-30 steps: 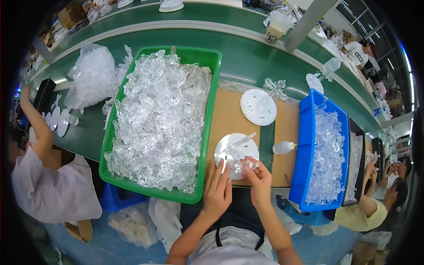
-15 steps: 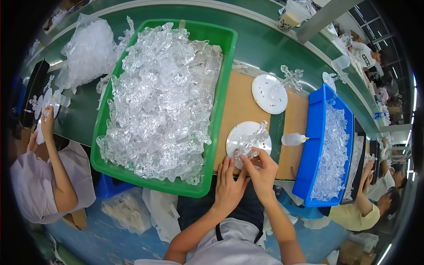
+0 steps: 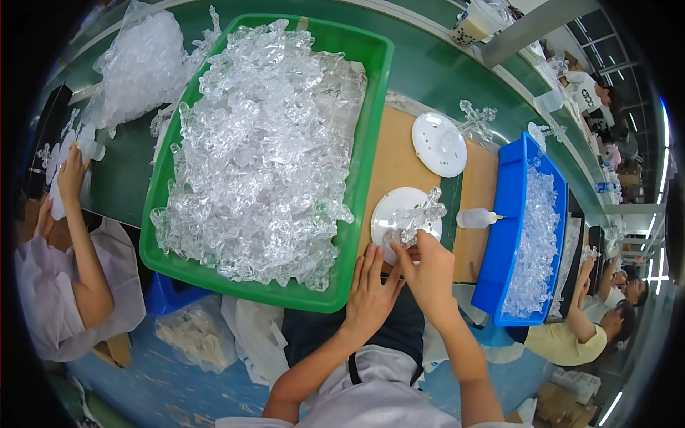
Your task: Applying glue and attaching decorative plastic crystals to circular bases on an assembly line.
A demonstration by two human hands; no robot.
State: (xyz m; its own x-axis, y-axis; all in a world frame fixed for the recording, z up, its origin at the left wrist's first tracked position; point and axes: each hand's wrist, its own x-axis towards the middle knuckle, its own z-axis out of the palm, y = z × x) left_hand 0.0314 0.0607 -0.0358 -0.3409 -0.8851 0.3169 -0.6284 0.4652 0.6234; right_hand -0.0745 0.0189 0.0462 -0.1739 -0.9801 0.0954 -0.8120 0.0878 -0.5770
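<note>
In front of me a white round disc (image 3: 386, 210) lies on brown cardboard, with a clear branched plastic piece (image 3: 422, 214) standing on it, tilted to the right. My right hand (image 3: 432, 269) pinches the lower end of that piece between thumb and fingertips. Beside it, my left hand (image 3: 371, 291) rests with fingers stretched out at the disc's near edge, gripping nothing that I can see. Farther back sits a second white disc (image 3: 432, 150) with small holes and another clear branched piece (image 3: 477, 120). A small squeeze bottle (image 3: 477, 218) with a yellow tip lies to the right.
A large green bin (image 3: 378, 135) heaped with clear plastic pieces (image 3: 250, 157) fills the left. At the right stands a blue bin (image 3: 492, 264) of smaller clear parts. A plastic bag (image 3: 139, 60) lies far left. Co-workers sit on both sides; one's hand (image 3: 70, 178) holds white discs.
My right hand and the clear branched piece have shifted slightly right, and the piece leans a little differently. My left hand stays at the disc's near edge. The whole view has shifted slightly.
</note>
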